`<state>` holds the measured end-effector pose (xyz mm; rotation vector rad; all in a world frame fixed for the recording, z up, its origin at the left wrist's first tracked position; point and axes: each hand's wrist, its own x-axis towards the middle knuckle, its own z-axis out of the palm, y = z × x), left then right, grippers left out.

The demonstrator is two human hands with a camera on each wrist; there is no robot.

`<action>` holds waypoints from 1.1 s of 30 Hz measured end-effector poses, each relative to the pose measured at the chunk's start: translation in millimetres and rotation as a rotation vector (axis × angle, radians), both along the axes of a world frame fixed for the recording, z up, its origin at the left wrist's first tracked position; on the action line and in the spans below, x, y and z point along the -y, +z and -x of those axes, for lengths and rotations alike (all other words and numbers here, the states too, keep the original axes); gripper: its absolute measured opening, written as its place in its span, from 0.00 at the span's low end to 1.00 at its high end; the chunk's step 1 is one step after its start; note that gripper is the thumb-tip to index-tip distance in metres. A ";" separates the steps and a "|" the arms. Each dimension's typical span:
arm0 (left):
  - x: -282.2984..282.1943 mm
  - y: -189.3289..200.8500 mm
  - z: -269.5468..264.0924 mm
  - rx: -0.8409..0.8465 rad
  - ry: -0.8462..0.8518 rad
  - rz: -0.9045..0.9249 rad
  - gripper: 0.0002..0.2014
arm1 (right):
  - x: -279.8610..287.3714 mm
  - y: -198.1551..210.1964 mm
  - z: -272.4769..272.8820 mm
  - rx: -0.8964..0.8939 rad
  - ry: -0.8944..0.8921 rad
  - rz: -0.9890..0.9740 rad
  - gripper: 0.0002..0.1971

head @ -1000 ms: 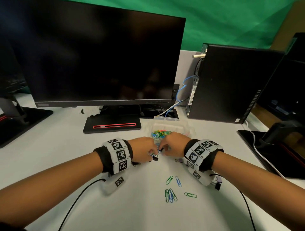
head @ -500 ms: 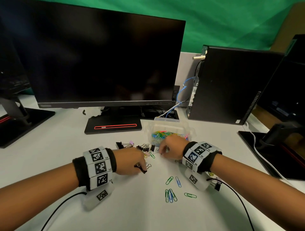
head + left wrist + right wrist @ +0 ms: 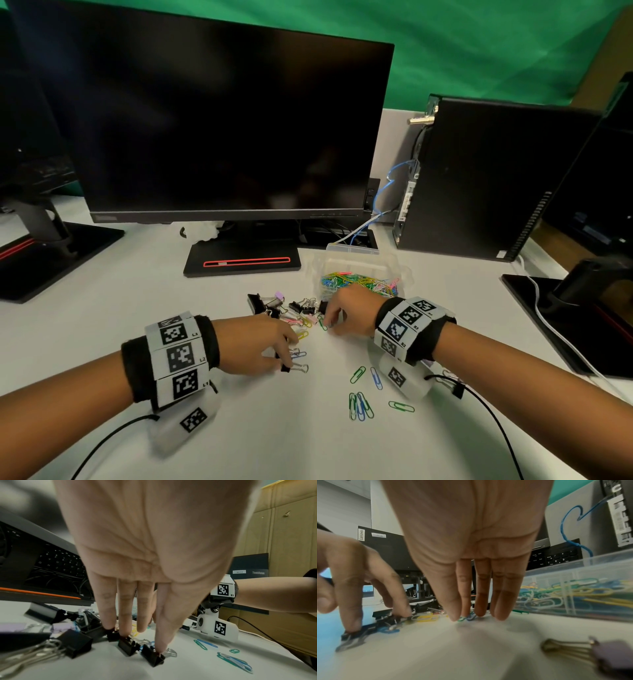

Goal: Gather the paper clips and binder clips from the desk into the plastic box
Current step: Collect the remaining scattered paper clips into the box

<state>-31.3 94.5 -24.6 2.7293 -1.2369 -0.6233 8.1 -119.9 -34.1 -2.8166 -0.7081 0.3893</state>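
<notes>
The white desk [image 3: 102,342] carries a black monitor base [image 3: 241,262] with a red stripe, a black computer tower [image 3: 479,178] standing to its right, and a clear plastic box [image 3: 359,265] of coloured paper clips in front of them. Black binder clips [image 3: 274,305] cluster before the box; loose green and blue paper clips [image 3: 361,404] lie nearer the person. Other monitor stands [image 3: 44,253] sit at both desk edges.

Left hand [image 3: 145,561], fingers straight, presses fingertips [image 3: 161,647] onto small black binder clips [image 3: 152,657] on the desk [image 3: 111,669].
</notes>
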 end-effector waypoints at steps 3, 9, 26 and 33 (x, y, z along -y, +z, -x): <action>-3.8 1.6 0.7 0.011 0.010 0.042 0.15 | -1.1 2.7 1.8 0.018 0.022 -0.022 0.11; -5.8 2.4 0.9 0.032 0.011 0.082 0.15 | -21.3 2.8 8.0 0.026 0.150 -0.052 0.14; -19.7 5.6 1.3 0.089 0.138 0.031 0.16 | -38.2 -1.8 7.6 -0.043 0.188 0.009 0.18; -22.5 2.0 3.3 0.126 0.121 -0.017 0.16 | -35.4 1.9 13.9 -0.028 0.250 -0.006 0.13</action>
